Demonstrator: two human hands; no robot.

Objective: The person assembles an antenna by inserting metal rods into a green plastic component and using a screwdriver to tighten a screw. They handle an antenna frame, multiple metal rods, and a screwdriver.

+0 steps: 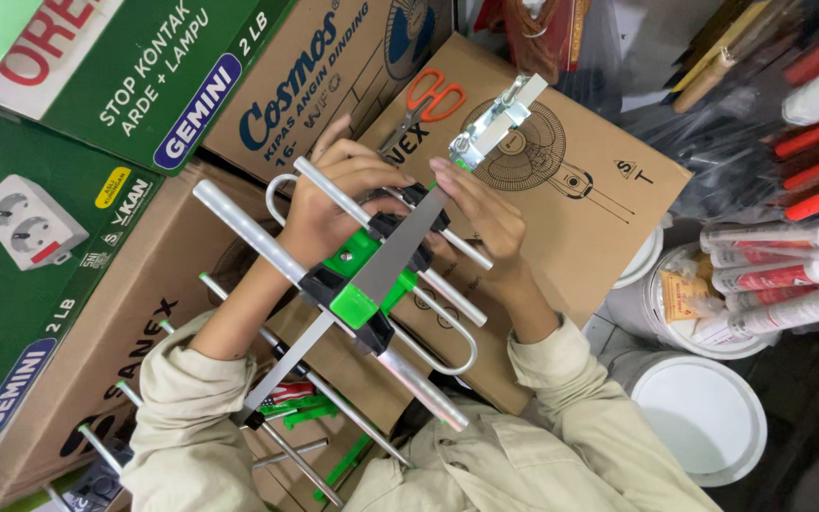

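Observation:
A metal aerial (386, 261) with a flat grey boom, silver cross rods and green and black plastic clamps lies slanted across my lap and a brown carton. My left hand (334, 194) grips the boom and a rod near the black clamps, fingers curled over them. On the other side of the boom, my right hand (485, 223) holds the same spot, its fingertips on the black clamp (419, 199). A silver bracket (495, 118) tops the boom's far end. Beige sleeves cover both my arms.
Orange-handled scissors (428, 100) lie on the brown carton (580, 190). Green boxes (40, 237) and more brown cartons stack at the left. White lidded buckets (703, 412) stand at the right below red and white sealant tubes (789, 275). More aerial rods (305, 436) lie near my lap.

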